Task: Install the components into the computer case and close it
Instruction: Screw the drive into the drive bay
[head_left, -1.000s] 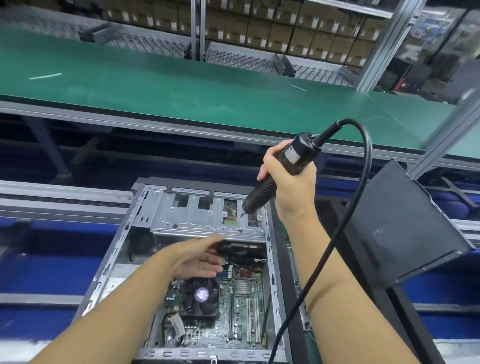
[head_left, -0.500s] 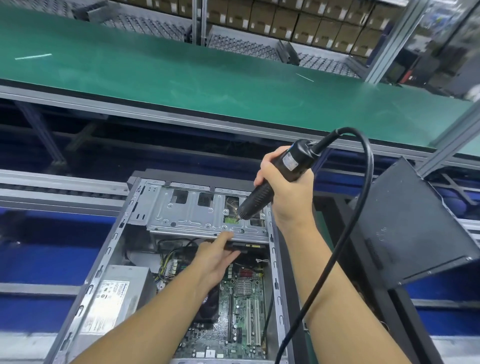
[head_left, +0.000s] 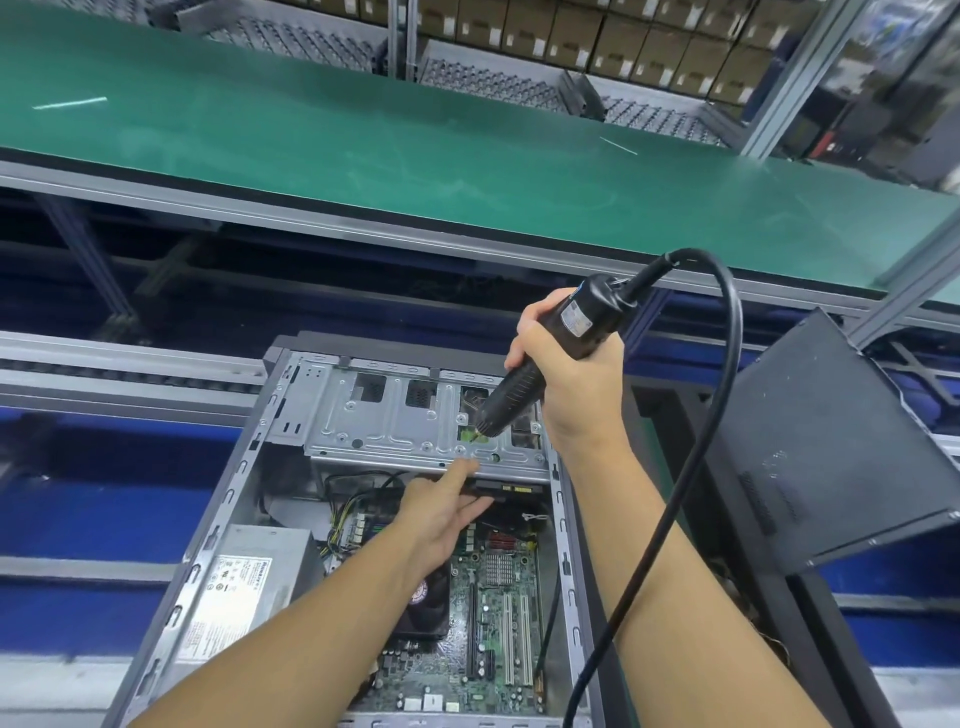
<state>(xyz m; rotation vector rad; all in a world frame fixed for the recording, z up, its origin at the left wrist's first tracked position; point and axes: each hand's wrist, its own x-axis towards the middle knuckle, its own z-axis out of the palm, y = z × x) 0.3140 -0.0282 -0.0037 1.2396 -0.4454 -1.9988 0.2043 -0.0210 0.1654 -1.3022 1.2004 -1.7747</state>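
An open computer case (head_left: 244, 483) lies on its side in front of me, motherboard (head_left: 498, 613) and grey power supply (head_left: 244, 587) showing inside. A metal drive cage (head_left: 395, 421) spans its far end. My right hand (head_left: 571, 384) grips a black electric screwdriver (head_left: 550, 353) whose tip meets the cage's right part. My left hand (head_left: 441, 509) reaches in under the cage, fingers straight, touching the black drive (head_left: 514, 491) that sticks out beneath it.
The screwdriver's black cable (head_left: 691, 467) loops over my right forearm. A dark side panel (head_left: 826, 447) leans tilted at the right. A green conveyor belt (head_left: 415, 140) runs behind, with shelves of cardboard boxes (head_left: 597, 31) beyond it.
My left hand moved up from the fan area to the cage's lower edge and straightened its fingers against the drive. The screwdriver stayed at the cage.
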